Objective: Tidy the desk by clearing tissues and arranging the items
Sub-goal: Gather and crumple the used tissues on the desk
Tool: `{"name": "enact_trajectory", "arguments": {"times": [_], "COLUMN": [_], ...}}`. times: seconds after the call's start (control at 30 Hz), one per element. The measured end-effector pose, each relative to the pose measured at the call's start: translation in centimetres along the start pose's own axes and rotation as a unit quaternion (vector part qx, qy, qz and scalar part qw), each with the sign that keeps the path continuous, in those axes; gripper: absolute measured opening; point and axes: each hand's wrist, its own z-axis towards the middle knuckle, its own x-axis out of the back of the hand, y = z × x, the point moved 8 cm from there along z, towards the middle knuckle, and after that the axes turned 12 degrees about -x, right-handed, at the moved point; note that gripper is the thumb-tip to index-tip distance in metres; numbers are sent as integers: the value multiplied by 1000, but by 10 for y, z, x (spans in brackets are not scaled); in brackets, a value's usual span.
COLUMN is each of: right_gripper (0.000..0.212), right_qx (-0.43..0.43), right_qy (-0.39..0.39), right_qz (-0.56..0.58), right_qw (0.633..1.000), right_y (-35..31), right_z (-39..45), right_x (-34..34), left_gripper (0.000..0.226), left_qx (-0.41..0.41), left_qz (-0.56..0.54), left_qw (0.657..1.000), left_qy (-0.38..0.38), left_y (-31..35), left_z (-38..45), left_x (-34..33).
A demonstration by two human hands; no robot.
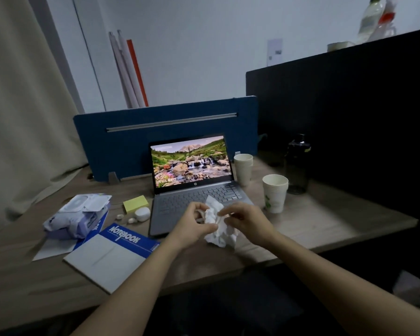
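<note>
Both hands are pinching one crumpled, papery white tissue (217, 223) above the laptop's (199, 190) near edge: left hand (194, 223) and right hand (246, 220) fingers curled onto it. Bare wooden desk (325, 221) is lying open rightward.

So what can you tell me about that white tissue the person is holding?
The tissue is white, thin paper, crumpled into a loose, wrinkled wad. Both hands grip it: the left hand pinches its left side, and the right hand holds its right. One corner sticks up above the fingers, and a bunched part hangs below them. It is held above the front right corner of the open laptop and the wooden desk; whether the hanging part touches the desk is unclear.
</note>
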Motion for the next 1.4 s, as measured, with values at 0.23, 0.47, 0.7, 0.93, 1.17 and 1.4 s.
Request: {"name": "enact_trajectory", "arguments": {"times": [0.23, 0.47, 0.7, 0.93, 1.17, 1.4], "right_gripper": [51, 47, 29, 20, 16, 17], "right_qx": [-116, -147, -260, -354, -452, -519], "right_qy": [23, -22, 47, 82, 85, 87], "right_qz": [136, 251, 273, 180, 114, 97], "right_qw": [984, 957, 925, 914, 880, 845], "right_y": [76, 120, 204, 299, 379, 432], "right_z": [-96, -177, -245, -295, -338, -363], "right_x": [57, 107, 136, 106, 54, 11], "left_gripper": [41, 44, 38, 31, 35, 41], "left_qx": [-40, -51, -18, 27, 114, 174], "left_qz": [-72, -138, -157, -87, -63, -32], "left_qw": [995, 976, 962, 962, 950, 914], "left_qy": [-59, -163, -224, -258, -285, -364], "left_y": [20, 42, 4, -83, -172, -244], "left_z": [-27, -50, -63, -85, -117, -134], "left_x": [-111, -224, -323, -395, -445, -480]}}
